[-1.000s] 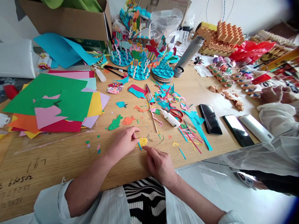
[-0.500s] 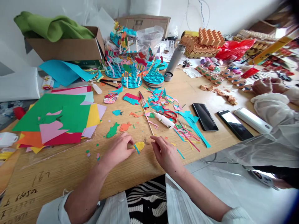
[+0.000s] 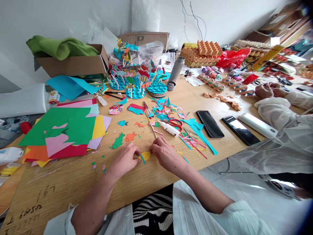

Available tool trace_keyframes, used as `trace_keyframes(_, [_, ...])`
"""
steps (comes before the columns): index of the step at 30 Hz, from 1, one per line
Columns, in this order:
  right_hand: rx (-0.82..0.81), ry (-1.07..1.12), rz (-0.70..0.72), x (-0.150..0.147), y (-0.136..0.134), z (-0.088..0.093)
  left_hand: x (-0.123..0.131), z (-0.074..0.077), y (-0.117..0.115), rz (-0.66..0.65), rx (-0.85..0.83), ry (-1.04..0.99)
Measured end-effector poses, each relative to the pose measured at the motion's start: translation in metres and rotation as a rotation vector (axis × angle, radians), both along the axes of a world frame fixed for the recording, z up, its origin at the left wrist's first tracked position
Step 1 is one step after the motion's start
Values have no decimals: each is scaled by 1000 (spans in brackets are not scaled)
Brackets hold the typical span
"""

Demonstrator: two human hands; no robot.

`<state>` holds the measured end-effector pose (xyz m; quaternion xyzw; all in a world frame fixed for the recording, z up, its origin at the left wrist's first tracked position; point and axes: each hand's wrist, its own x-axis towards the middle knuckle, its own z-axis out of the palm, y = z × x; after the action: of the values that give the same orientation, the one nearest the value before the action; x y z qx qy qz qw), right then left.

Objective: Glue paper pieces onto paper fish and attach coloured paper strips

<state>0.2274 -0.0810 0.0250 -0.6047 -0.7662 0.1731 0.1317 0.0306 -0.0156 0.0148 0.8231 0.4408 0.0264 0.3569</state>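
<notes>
A yellow paper fish [image 3: 146,155] lies on the wooden table between my hands, with a thin blue paper strip [image 3: 142,159] across its head end. My left hand [image 3: 126,159] pinches the fish at that end. The closed fingers of my right hand [image 3: 166,153] are on its tail, which they cover. Just beyond my hands lie a green paper fish [image 3: 118,141], an orange paper fish [image 3: 130,136] and a blue paper fish [image 3: 122,123]. A white glue bottle [image 3: 170,129] rests on its side past my right hand, near red-handled scissors [image 3: 176,123].
Coloured paper sheets [image 3: 73,125] are stacked at left. Paper scraps [image 3: 166,109] and two phones [image 3: 210,124] lie to the right. Blue egg-tray models [image 3: 135,91] and a grey flask [image 3: 176,73] stand behind. Another person's hands [image 3: 270,90] are at far right.
My right hand has moved left and its fingers have closed over the yellow fish's tail. My left hand stays at the head end. The camera view has shifted a little.
</notes>
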Motion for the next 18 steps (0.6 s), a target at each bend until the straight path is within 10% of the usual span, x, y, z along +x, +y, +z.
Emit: trace_keyframes(18, [93,51,-153,6,-20,4,-4,-13,8,31,-35,-132])
